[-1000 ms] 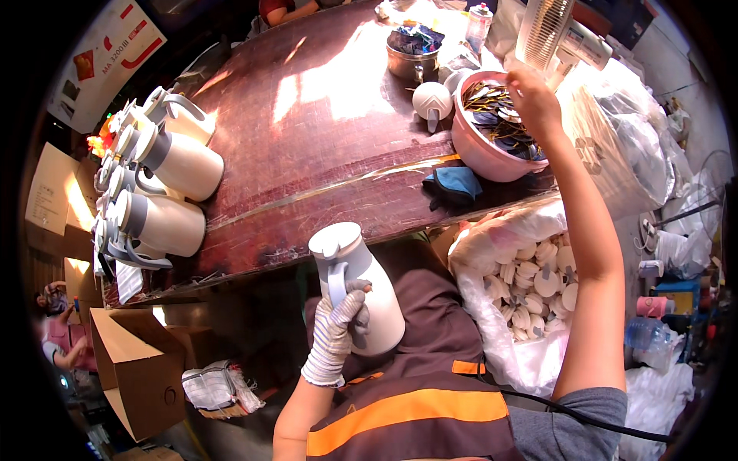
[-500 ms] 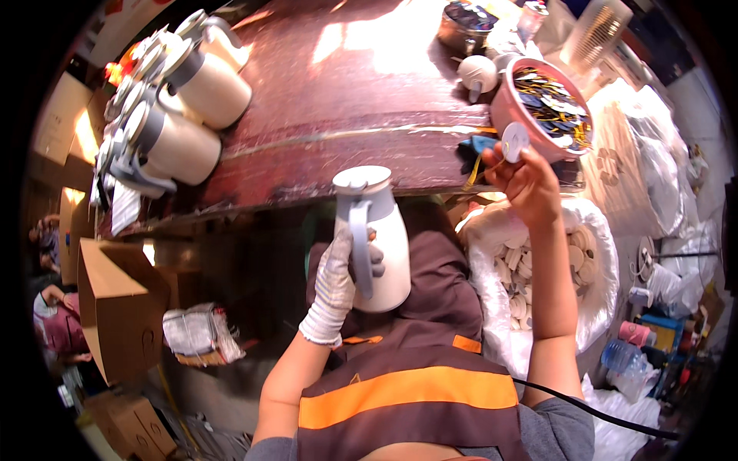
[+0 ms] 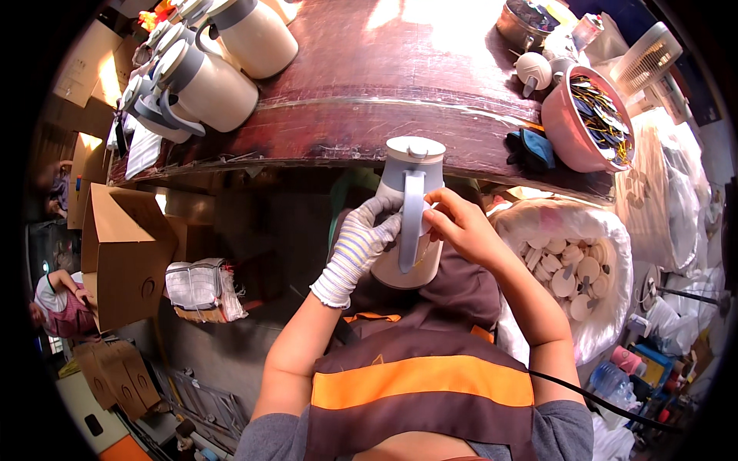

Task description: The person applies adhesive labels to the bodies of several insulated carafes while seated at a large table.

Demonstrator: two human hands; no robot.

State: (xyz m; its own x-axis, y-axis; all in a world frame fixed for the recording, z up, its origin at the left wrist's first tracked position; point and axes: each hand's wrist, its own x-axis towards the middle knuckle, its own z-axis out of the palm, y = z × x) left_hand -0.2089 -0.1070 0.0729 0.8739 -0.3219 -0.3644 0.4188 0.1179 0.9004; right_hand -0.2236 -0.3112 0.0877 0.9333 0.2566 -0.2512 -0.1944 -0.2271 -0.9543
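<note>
Head view: by the table (image 3: 369, 127), over the lap (image 3: 461, 296), I see the jug (image 3: 388, 269).
Gloved left hand (image 3: 367, 237) clasps it, seemingly for steadiness; bare right hand (image 3: 463, 230) gathers fingertips beside the handle (image 3: 413, 215); whether they pinch anything, I can't tell.

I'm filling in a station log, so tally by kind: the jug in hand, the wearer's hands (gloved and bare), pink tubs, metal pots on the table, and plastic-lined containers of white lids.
Cream jug with grey handle: 1
Gloved left hand: 1
Bare right hand: 1
Pink tub: 1
Metal pot: 1
Plastic-lined container of white lids: 1
Total: 6
</note>
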